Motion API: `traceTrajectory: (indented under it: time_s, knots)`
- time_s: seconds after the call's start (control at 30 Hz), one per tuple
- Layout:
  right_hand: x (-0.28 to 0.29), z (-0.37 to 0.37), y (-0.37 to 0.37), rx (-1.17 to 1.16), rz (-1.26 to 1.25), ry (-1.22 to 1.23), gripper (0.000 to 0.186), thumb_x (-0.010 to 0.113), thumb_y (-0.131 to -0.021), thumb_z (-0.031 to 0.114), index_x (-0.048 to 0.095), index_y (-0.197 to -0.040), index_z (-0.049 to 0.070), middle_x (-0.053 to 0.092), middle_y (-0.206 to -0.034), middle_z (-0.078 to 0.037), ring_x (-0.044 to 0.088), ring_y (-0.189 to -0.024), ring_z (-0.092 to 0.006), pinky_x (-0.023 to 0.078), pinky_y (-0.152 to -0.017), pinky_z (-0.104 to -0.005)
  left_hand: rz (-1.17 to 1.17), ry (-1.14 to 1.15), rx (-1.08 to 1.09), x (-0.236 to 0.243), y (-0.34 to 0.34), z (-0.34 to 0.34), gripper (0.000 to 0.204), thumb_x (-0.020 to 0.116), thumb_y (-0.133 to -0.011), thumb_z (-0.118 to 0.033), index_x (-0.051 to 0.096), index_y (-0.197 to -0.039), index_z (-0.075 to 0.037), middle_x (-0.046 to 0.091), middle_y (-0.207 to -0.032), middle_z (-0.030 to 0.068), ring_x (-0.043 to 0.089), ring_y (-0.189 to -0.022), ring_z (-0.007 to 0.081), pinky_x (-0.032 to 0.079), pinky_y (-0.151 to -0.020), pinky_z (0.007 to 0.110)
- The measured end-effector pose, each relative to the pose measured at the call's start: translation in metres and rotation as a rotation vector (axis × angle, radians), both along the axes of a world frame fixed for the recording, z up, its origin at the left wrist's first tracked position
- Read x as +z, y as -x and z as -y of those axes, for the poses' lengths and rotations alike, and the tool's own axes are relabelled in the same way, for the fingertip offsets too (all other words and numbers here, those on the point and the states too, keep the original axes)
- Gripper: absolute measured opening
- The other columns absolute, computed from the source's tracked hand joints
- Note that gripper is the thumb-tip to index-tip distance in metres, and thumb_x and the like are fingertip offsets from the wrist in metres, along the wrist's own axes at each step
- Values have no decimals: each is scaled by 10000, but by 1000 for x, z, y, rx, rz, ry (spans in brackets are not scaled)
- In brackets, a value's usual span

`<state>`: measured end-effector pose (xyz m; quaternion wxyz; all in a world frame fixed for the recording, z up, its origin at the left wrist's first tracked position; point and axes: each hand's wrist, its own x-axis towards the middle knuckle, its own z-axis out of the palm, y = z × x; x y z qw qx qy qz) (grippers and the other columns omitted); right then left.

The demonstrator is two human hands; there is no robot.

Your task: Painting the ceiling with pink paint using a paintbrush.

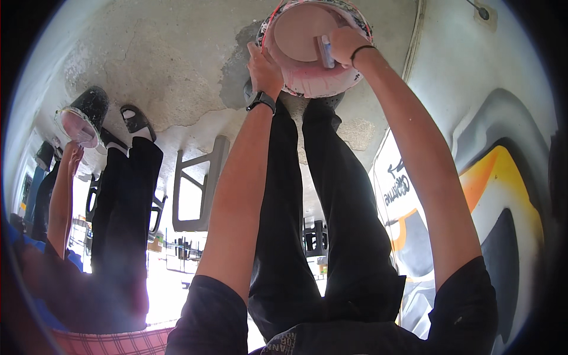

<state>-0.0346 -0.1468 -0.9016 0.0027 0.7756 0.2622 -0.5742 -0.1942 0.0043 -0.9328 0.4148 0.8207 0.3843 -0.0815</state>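
At the top of the head view stands a bucket of pinkish paint, its rim smeared and splashed with pink. My left hand is closed on the left side of the rim. Over the bucket's opening, my right hand grips a short, flat tool with a whitish-blue body and a brownish edge. Whether it is a brush or a scraper I cannot tell. The tool is at the right side of the paint; how deep it reaches is hidden.
At the left, another person's hand is at a dark bucket of pink paint. A grey plastic stool stands between us. A wall with orange and grey graffiti rises on my right. The concrete floor has a dark patch.
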Motion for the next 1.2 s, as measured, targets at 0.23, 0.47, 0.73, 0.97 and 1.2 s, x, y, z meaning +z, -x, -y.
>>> traceTrajectory:
  time_s: [0.23,0.47,0.73,0.97,1.2]
  knots:
    - [-77,2,5,230,-125,111,202,598,-822,130,734,-927,24,715,-871,-193,705,-835,-302,566,-758,-414,-40,70,20,3,-9,9,164,443,-969,-84,379,-1081,17,605,-870,335,568,-867,543,431,-723,592]
    - [-90,-5,3,416,-292,188,181,660,-783,186,732,-870,46,711,-877,-150,689,-812,-308,552,-764,-391,-29,46,40,1,-7,7,156,432,-966,-74,380,-1079,20,602,-849,336,561,-860,553,414,-704,593]
    - [-58,-26,-3,276,-316,273,185,678,-809,208,687,-889,41,667,-780,-103,649,-700,-253,515,-629,-361,52,31,40,-1,-12,3,149,452,-958,-74,412,-1060,25,595,-857,342,552,-877,554,395,-705,592]
    - [-36,-29,-16,162,-340,371,207,693,-832,226,648,-905,38,630,-696,-62,614,-603,-206,483,-511,-335,-38,86,50,1,-7,5,173,447,-931,-39,415,-1078,48,605,-914,336,560,-915,542,418,-745,592]
    - [-18,-35,-19,-11,-380,464,214,681,-852,204,568,-875,24,600,-647,-54,551,-514,-128,420,-427,-299,11,46,33,-2,-7,4,172,452,-935,-48,414,-1073,48,602,-892,333,558,-900,545,417,-738,593]
